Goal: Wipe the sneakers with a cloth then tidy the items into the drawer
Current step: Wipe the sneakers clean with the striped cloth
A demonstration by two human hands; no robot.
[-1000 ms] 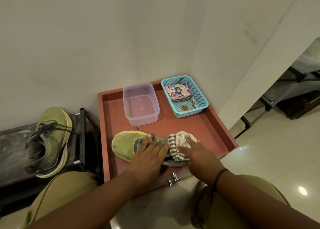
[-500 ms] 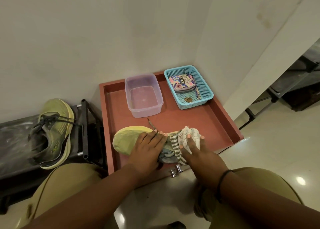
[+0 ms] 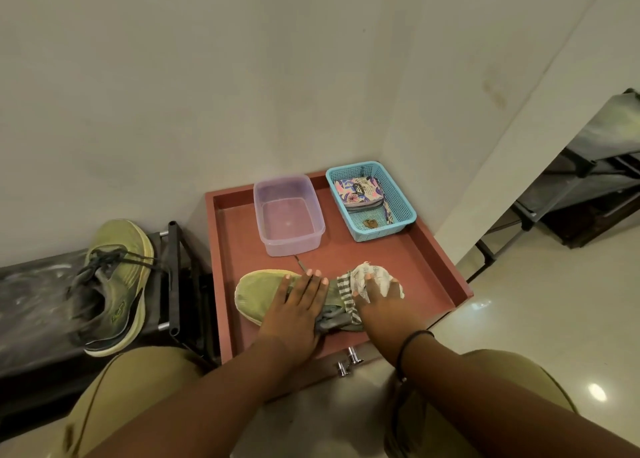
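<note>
Green sneaker (image 3: 258, 293) lies inside the open red drawer (image 3: 440, 267), near the front, toe pointing left. Left hand (image 3: 294, 310) rests flat on the sneaker's middle; its fingers (image 3: 313, 282) are straight, close together, and curl round nothing. Right hand (image 3: 379, 305) presses the cloth (image 3: 375, 277) onto the sneaker's heel end; its fingers are laid over the bunched white fabric, but whether they grip it cannot be told. A striped fold of the cloth hangs between the two hands.

At the drawer's rear stand a clear tub (image 3: 288, 215) and, just beside it to the right, a blue basket (image 3: 401, 211) holding a patterned pouch (image 3: 360, 190). A second sneaker (image 3: 114, 284) rests on a dark rack (image 3: 34, 301) left of the drawer, well apart from the first.
</note>
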